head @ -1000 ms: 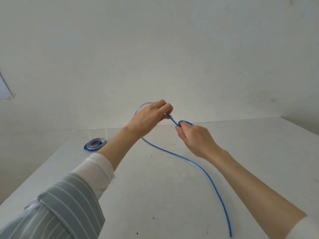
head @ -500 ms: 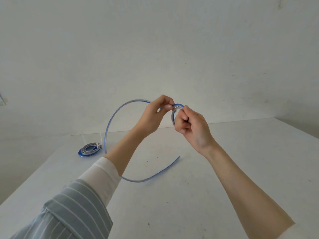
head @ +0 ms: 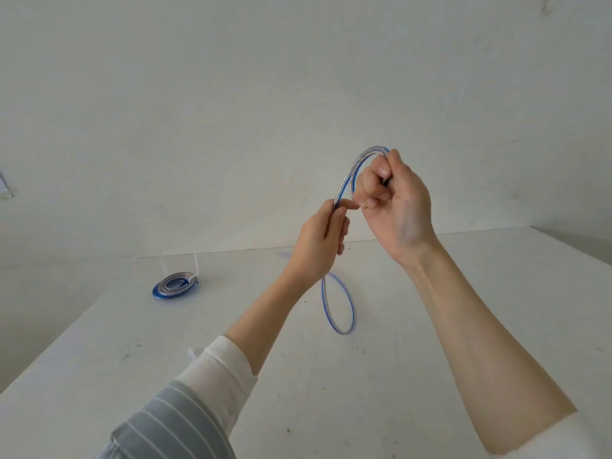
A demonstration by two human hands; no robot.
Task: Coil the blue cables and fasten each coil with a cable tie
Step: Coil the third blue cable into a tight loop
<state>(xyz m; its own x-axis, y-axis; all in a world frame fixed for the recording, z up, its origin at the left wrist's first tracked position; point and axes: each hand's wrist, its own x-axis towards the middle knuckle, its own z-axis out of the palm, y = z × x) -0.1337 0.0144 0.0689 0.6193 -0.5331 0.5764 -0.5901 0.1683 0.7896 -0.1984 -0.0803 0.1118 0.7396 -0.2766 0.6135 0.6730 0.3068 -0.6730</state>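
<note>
Both hands hold one blue cable (head: 347, 180) up in the air above the white table (head: 397, 359). My right hand (head: 397, 207) is raised, palm toward me, fingers curled round the top of a small arc of cable. Just below and left of it, my left hand (head: 323, 243) grips the cable where the arc comes down. Under my left hand a loose loop (head: 339, 306) of the same cable hangs down to the table. A finished blue coil (head: 174, 285) lies flat at the far left, bound with a white cable tie (head: 196, 270).
A white wall stands right behind the table's far edge (head: 364, 241). A small white cable tie (head: 193, 354) lies on the table near my left sleeve. The table's left edge runs diagonally at the left.
Both hands have risen and shifted right. The long tail that trailed across the table has been drawn up; only a short hanging loop is left below my left hand.
</note>
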